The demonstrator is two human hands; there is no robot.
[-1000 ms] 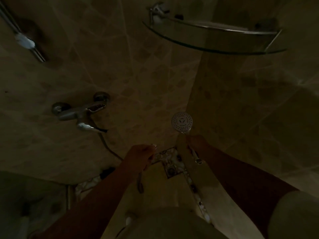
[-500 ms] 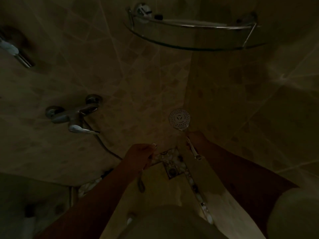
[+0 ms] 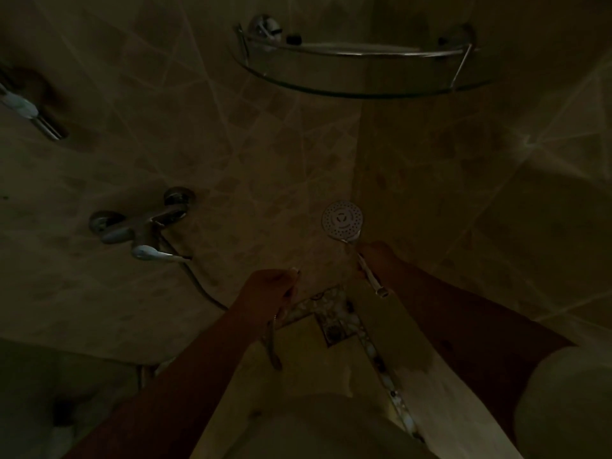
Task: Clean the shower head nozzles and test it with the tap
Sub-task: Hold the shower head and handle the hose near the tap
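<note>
Closest to the camera, at bottom, pale clothing and two bare forearms reach fwd into a dim, tiled shower corner.

L hand [image 3: 268, 289] sits centre-left, fingers curled round the shower hose [image 3: 272, 339]; a short length of hose hangs below the fist, its end loose, not joined to anything. Further along, the hose runs off left behind the forearm and up to the mixer.

R hand [image 3: 376, 258] is a bit further out and to the right, gripping the shower head [image 3: 342, 219] by its handle. Handle's threaded end pokes out below the fist, pointing down toward the floor, apart from the hose end. Round spray face stands above the fist, turned toward the camera, nozzle dots visible in rings. Lighting too dark to judge whether the nozzles are clean or dirty.

Between and below the hands, at the floor corner, a square floor drain [image 3: 333, 330] w/ a pebble-mosaic border strip [image 3: 381, 362] running toward the camera.

On the left wall, the chrome mixer tap [image 3: 142, 223] is mounted, lever [image 3: 155, 253] angled down-right. No water seen running.

Further up left, a wall bracket w/ a chrome rail [image 3: 33, 114], partly cut by the frame edge.

Farthest, at top, a curved glass corner shelf [image 3: 361, 89] w/ chrome guard rail. On it only a small dark item [image 3: 294, 38] near the left mount, too small and dark to identify.
</note>
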